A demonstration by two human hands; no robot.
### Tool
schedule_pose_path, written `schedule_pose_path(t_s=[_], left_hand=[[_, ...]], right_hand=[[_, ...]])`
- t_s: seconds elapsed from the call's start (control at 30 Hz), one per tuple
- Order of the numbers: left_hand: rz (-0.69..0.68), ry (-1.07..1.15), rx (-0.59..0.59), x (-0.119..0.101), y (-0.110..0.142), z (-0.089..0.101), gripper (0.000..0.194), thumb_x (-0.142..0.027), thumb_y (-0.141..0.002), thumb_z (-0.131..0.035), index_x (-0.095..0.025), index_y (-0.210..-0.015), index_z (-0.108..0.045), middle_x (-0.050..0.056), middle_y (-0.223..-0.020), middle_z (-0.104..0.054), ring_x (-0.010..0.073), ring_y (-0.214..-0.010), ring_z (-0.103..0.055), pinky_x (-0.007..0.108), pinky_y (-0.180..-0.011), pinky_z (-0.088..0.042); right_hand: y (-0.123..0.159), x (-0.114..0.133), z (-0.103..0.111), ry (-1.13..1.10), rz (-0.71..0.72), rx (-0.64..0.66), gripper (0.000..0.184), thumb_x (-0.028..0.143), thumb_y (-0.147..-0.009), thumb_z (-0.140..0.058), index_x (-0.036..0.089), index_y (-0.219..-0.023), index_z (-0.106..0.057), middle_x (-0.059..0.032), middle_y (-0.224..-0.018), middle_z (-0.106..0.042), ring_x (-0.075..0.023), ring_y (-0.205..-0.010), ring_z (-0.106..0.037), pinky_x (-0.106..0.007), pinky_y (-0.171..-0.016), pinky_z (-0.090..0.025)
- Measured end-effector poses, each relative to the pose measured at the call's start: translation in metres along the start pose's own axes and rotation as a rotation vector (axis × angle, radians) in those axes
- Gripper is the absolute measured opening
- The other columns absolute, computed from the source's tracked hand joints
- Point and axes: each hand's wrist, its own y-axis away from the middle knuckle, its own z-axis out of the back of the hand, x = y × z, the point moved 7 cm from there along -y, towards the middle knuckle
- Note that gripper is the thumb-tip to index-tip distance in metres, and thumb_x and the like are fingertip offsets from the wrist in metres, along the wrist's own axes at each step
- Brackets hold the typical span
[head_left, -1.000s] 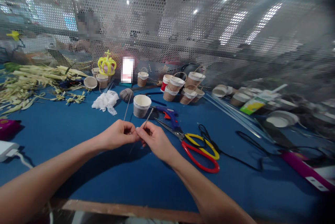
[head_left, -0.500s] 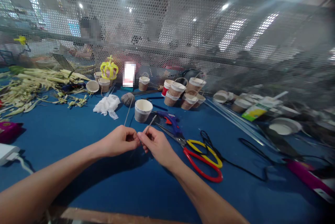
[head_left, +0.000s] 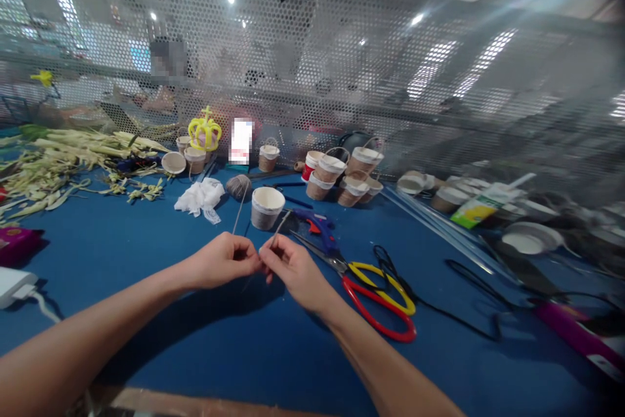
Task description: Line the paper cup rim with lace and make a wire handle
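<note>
My left hand (head_left: 227,262) is closed in a pinch on a strand of grey yarn (head_left: 239,214), which runs up to a yarn ball (head_left: 239,187) on the blue table. Fingertips almost touching it, my right hand (head_left: 295,272) pinches a thin grey yarn-coloured strip (head_left: 280,227) that slants up past the fingers. Whether this is a wrapped wire or a loose yarn end I cannot tell. The fingers hide the point where the strands meet. Just beyond the hands stands a paper cup (head_left: 266,212) with a grey-wrapped side and white rim.
Right of my hands lie red-and-yellow-handled scissors (head_left: 378,300) and a blue glue gun (head_left: 319,225). A crumpled white tissue (head_left: 199,199) lies behind my left hand. Small handled baskets (head_left: 319,188) stand at the back. Dried husks (head_left: 63,157) fill the far left; a perforated metal screen (head_left: 293,66) rises behind.
Both hands stay nearly in place. The strip in my right hand has turned slightly and looks thinner. The left strand is still taut toward the ball.
</note>
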Motion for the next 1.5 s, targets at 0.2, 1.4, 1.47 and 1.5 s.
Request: schedule_pose_path(t_s=[0.2,1.4,1.47,1.5], left_hand=[[-0.107,-0.031,0.081,-0.010,0.002,0.004,0.017,-0.026,-0.076,-0.048,-0.012,-0.072,-0.057,-0.003,-0.062,-0.050,0.0073,-0.055,-0.040,0.018,-0.053,-0.033],[-0.040,0.013,-0.064,0.000,0.001,-0.001,0.020,-0.031,-0.076,-0.046,-0.014,-0.066,-0.050,-0.005,-0.055,-0.041,0.0069,-0.050,-0.031,0.020,-0.048,-0.027],[-0.001,0.066,-0.064,0.002,0.001,-0.001,0.021,-0.032,-0.074,-0.048,-0.014,-0.064,-0.049,-0.006,-0.054,-0.039,0.0065,-0.050,-0.029,0.020,-0.047,-0.025],[0.018,0.089,-0.061,0.002,0.001,-0.002,0.021,-0.032,-0.072,-0.049,-0.014,-0.063,-0.049,-0.006,-0.053,-0.038,0.0063,-0.049,-0.029,0.020,-0.046,-0.024]], right_hand=[[-0.001,-0.007,0.006,-0.099,-0.059,-0.053,0.026,0.040,-0.074,-0.057,0.016,-0.070,-0.046,0.0051,-0.059,-0.049,-0.0063,-0.050,-0.048,-0.020,-0.047,-0.041],[0.002,-0.005,0.012,0.117,-0.051,-0.175,0.023,0.037,-0.078,-0.050,0.018,-0.066,-0.043,0.0051,-0.053,-0.046,-0.0078,-0.045,-0.044,-0.023,-0.046,-0.040],[0.003,-0.003,0.013,0.174,-0.027,-0.192,0.024,0.037,-0.079,-0.049,0.018,-0.066,-0.043,0.0045,-0.053,-0.046,-0.0087,-0.046,-0.044,-0.023,-0.047,-0.041],[0.004,-0.003,0.013,0.199,-0.013,-0.201,0.024,0.038,-0.079,-0.048,0.018,-0.066,-0.043,0.0043,-0.053,-0.046,-0.0090,-0.046,-0.045,-0.023,-0.047,-0.040]])
